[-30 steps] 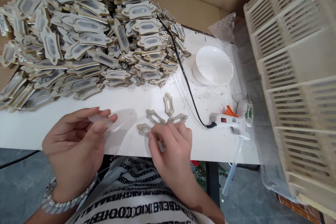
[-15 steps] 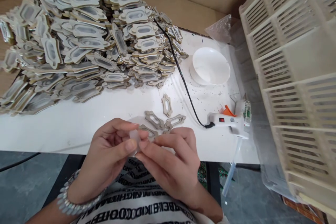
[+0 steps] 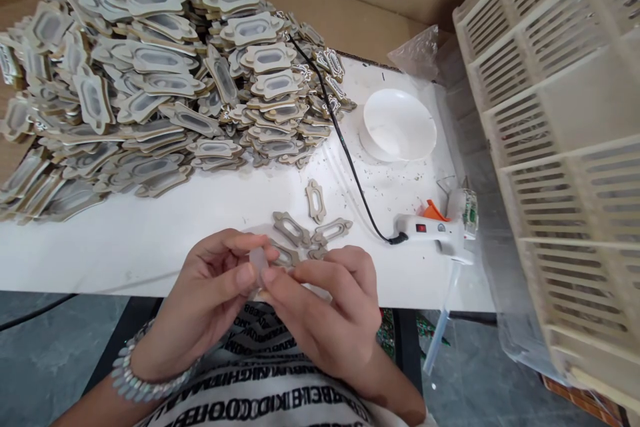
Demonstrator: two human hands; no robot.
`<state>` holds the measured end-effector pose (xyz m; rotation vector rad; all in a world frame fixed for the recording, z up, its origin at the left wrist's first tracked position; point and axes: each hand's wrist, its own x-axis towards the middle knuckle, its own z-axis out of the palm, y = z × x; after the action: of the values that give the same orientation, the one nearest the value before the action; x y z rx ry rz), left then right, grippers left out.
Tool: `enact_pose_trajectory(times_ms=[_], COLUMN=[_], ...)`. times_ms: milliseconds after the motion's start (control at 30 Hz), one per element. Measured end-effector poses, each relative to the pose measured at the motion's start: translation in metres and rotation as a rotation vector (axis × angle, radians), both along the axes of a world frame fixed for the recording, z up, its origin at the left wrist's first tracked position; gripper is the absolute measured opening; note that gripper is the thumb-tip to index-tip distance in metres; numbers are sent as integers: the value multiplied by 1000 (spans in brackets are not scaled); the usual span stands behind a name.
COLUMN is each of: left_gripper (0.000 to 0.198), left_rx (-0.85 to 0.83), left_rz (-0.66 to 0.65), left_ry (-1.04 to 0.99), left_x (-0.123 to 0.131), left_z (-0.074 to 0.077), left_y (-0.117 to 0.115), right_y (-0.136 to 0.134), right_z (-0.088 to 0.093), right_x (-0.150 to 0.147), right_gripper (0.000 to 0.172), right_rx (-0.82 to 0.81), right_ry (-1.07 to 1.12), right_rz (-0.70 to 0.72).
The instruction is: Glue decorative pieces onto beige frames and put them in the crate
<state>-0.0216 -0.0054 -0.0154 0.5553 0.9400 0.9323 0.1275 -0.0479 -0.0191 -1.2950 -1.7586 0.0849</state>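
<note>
My left hand (image 3: 215, 287) is closed, pinching a small translucent whitish plastic piece (image 3: 259, 259) between thumb and fingers. From the other side, my right hand (image 3: 330, 300) grips the same piece with thumb and forefinger. Its lower part is hidden by the fingers, so its exact kind does not show. Just beyond the hands lie several loose grey-brown frame-shaped pieces with slots (image 3: 315, 201), arranged in a rough fan on the white tabletop (image 3: 220, 207).
A big heap of similar frame pieces (image 3: 165, 57) fills the back left. To the right are a white bowl (image 3: 399, 125), a glue gun (image 3: 435, 230) with a clear glue stick (image 3: 443, 323), and its black cord (image 3: 345, 147). A cream slatted plastic crate (image 3: 545, 147) stands at far right.
Both hands keep the small piece in nearly the same place, with only a slight shift of the fingers. The whole view has moved a little.
</note>
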Motion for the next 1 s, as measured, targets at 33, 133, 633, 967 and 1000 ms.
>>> enact_pose_trajectory(times_ms=[33, 133, 633, 967, 1000], left_gripper=[22, 22, 25, 36, 36], left_rx=[11, 48, 74, 124, 153], left_rz=[-9, -2, 123, 432, 464], left_ry=[2, 33, 118, 254, 271], left_x=[0, 1, 6, -11, -14], left_z=[0, 1, 1, -3, -3], left_y=[0, 2, -2, 10, 11], right_y=[0, 1, 6, 16, 18], right_z=[-1, -5, -7, -5, -7], right_x=[-1, -2, -7, 16, 19], right_gripper=[11, 15, 3, 8, 9], right_rx=[18, 80, 165, 27, 27], right_ry=[-10, -70, -87, -94, -143], right_rz=[-10, -52, -90, -76, -83])
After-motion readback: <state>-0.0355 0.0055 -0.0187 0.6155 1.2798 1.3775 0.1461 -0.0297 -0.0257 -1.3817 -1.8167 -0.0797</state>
